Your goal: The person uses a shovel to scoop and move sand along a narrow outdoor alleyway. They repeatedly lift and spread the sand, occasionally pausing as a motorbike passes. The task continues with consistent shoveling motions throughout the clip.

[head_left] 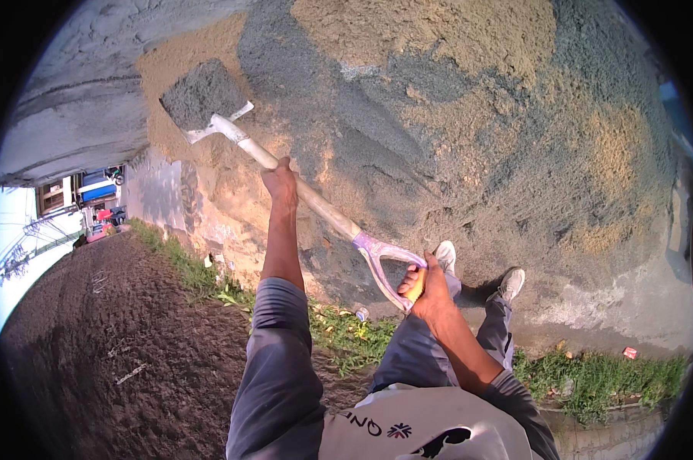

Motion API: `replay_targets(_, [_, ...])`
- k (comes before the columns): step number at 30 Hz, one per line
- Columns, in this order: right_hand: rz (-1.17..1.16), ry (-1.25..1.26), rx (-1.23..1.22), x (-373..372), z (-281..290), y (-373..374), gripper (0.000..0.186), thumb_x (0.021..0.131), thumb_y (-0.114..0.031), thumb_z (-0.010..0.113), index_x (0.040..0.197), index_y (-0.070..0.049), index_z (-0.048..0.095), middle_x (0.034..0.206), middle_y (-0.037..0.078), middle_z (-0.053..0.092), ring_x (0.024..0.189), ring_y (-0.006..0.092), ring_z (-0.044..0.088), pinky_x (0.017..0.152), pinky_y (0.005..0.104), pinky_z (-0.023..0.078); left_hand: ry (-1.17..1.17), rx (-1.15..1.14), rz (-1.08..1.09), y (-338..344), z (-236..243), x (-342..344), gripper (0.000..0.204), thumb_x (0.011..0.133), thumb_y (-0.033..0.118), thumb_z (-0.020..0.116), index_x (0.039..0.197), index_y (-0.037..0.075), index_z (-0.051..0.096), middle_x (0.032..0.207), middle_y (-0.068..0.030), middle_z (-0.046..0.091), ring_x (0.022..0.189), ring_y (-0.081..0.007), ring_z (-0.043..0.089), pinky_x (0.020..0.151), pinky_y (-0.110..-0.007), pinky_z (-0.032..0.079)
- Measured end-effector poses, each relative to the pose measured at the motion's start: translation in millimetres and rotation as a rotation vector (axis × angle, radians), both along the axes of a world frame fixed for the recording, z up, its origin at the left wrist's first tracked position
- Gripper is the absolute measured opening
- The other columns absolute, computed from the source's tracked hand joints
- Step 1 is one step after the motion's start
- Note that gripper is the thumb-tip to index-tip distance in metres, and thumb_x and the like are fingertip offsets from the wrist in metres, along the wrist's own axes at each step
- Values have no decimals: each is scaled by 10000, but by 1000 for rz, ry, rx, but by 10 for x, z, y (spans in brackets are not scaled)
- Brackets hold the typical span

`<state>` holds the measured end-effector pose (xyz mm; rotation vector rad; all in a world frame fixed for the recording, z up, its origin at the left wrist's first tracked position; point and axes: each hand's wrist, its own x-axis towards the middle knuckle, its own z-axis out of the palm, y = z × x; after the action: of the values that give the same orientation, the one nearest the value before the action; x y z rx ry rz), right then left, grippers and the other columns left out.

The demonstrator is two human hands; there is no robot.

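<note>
Both of my hands are closed on one long shovel, which slants from the lower middle up to the far left. My left hand wraps round the wooden shaft just below the white metal socket. At the near end, my right hand grips the yellow crossbar of the purple D-shaped handle. The shovel's blade carries a heap of grey sand. Beneath and beyond it spreads a large pile of mixed grey and tan sand. Whether the blade touches the ground cannot be told.
My shoes stand at the pile's near edge. A grass strip with bits of litter borders the paving. Dark rough ground lies at the left. A grey wall rises at the far left, with parked vehicles in the distance.
</note>
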<state>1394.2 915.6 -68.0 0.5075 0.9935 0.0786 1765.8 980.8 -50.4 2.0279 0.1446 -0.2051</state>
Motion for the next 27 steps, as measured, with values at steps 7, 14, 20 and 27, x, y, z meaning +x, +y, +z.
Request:
replay_targets(7, [52, -74, -54, -226, 216, 155, 514, 936, -556, 501, 743, -83, 451, 579, 20, 415, 533, 193, 428, 567, 367, 432, 223, 68, 125, 542, -347, -146, 295, 810, 152, 642, 941, -94, 543, 750, -106, 536, 610, -239, 541, 559, -387, 452])
replay_targets(14, [163, 681, -635, -3226, -373, -310, 369, 888, -454, 611, 721, -158, 468, 518, -37, 351, 397, 94, 353, 355, 277, 290, 1112, -602, 474, 325, -2011, -3614, 221, 786, 140, 687, 825, 93, 475, 747, -29, 453, 634, -204, 486, 610, -389, 461])
replay_targets(20, [447, 1138, -1023, -4928, 582, -925, 362, 929, -390, 561, 695, -158, 414, 502, -55, 313, 380, 59, 281, 340, 251, 221, 1552, -690, 487, -529, -2122, -6072, 317, 760, 173, 743, 910, 116, 470, 817, -18, 437, 707, -172, 466, 689, -398, 463])
replay_targets(27, [524, 1084, -1076, -4214, 66, -1160, 366, 941, -382, 553, 697, -137, 432, 505, -52, 334, 391, 51, 318, 348, 246, 233, 1494, -736, 560, -586, -2792, -5618, 198, 807, 138, 680, 823, 110, 484, 745, -10, 422, 652, -166, 445, 632, -376, 446])
